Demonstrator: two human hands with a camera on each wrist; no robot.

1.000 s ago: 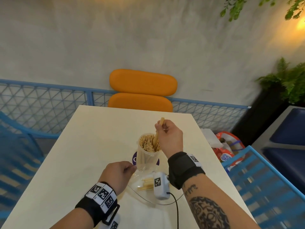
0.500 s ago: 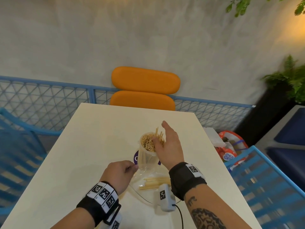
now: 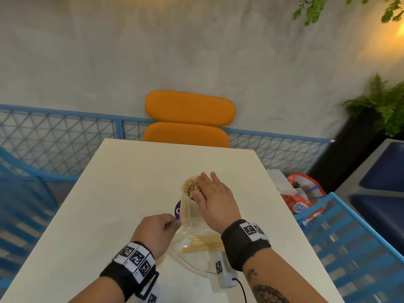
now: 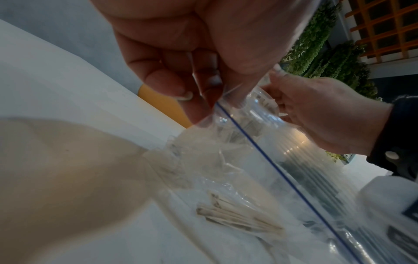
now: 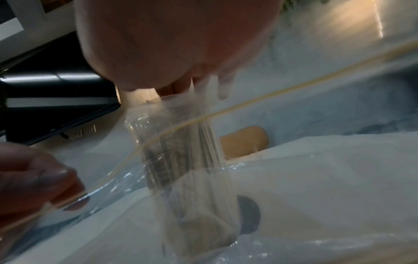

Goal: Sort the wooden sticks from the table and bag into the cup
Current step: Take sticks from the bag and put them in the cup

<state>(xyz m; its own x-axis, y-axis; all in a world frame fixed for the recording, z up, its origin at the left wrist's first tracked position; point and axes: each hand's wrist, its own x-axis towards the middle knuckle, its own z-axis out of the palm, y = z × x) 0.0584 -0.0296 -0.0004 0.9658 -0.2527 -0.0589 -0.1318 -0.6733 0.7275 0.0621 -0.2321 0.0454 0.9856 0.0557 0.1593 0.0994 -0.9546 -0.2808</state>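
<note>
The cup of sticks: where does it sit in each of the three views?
Head: cup at centre, under the right hand.
Left wrist: right of centre, behind the bag; cup.
Right wrist: centre, seen through the bag; cup.
Shared landmark: the orange chair.

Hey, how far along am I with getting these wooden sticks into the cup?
Mostly done: the cup is packed nearly full of sticks. In hand: your right hand rests flat on the stick tops, fingers straight, while your left hand pinches the clear bag by its edge. Left: a small bundle of sticks in the bag.
</note>
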